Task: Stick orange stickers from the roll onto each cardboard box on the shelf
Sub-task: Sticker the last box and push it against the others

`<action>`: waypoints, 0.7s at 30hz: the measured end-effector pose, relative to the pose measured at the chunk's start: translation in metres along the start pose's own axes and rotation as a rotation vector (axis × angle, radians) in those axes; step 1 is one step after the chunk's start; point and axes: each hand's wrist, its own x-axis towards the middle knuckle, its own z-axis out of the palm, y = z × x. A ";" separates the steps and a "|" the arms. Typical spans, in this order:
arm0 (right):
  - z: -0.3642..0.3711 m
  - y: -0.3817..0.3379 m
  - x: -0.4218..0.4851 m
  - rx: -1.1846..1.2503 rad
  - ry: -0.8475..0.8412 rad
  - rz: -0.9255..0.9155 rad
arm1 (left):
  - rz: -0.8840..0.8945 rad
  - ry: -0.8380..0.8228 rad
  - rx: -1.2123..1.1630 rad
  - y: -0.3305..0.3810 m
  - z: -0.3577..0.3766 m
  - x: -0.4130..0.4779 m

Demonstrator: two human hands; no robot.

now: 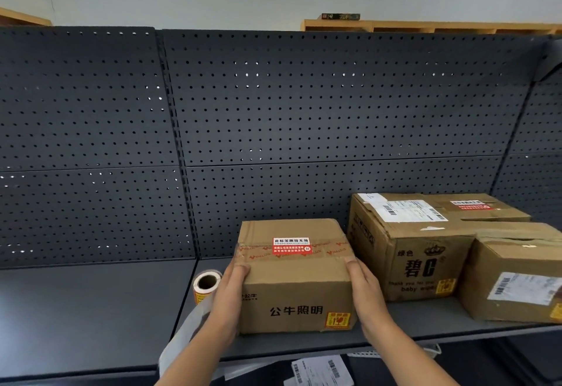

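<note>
The Bull-lighting cardboard box (295, 282) sits near the front of the dark shelf (91, 309). The left hand (231, 297) and right hand (365, 291) press flat on its two sides, fingers extended rather than curled. An orange sticker (337, 320) already sits at the box's lower front corner.

The sticker roll (207, 285) stands just left of the box, almost against the left wrist, and its backing strip (188, 331) trails over the shelf edge. Right of the box stand a larger wipes carton (407, 251) and, beyond it, a smaller parcel (517, 279). Both carry orange stickers.

Risks, as I judge them:
- **Roll:** sliding the box left could knock the roll off the shelf.
- **Strip:** the forearm could snag the hanging strip.
- **Grip:** held only by side pressure, the box could slip if lifted.
</note>
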 end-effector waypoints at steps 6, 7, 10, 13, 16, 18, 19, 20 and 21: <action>0.003 -0.030 -0.001 -0.011 -0.022 -0.020 | 0.005 0.000 -0.068 0.017 -0.001 -0.001; 0.004 -0.039 -0.001 -0.017 -0.022 -0.029 | 0.013 -0.005 -0.067 0.023 -0.001 0.000; 0.006 -0.069 -0.004 -0.036 -0.035 -0.044 | 0.037 -0.011 -0.097 0.047 -0.002 -0.001; 0.006 -0.099 -0.007 -0.050 -0.064 -0.063 | 0.077 -0.015 -0.124 0.068 -0.002 -0.001; 0.002 -0.127 -0.008 -0.039 -0.083 -0.077 | 0.105 -0.027 -0.102 0.092 0.003 -0.008; -0.004 -0.143 -0.005 -0.055 -0.075 -0.088 | 0.133 -0.048 -0.087 0.107 0.009 -0.013; -0.008 -0.152 -0.003 -0.064 -0.069 -0.095 | 0.148 -0.058 -0.084 0.114 0.013 -0.013; -0.013 -0.159 -0.001 -0.068 -0.060 -0.100 | 0.157 -0.065 -0.071 0.121 0.018 -0.014; -0.019 -0.166 0.001 -0.066 -0.048 -0.102 | 0.166 -0.070 -0.058 0.126 0.024 -0.013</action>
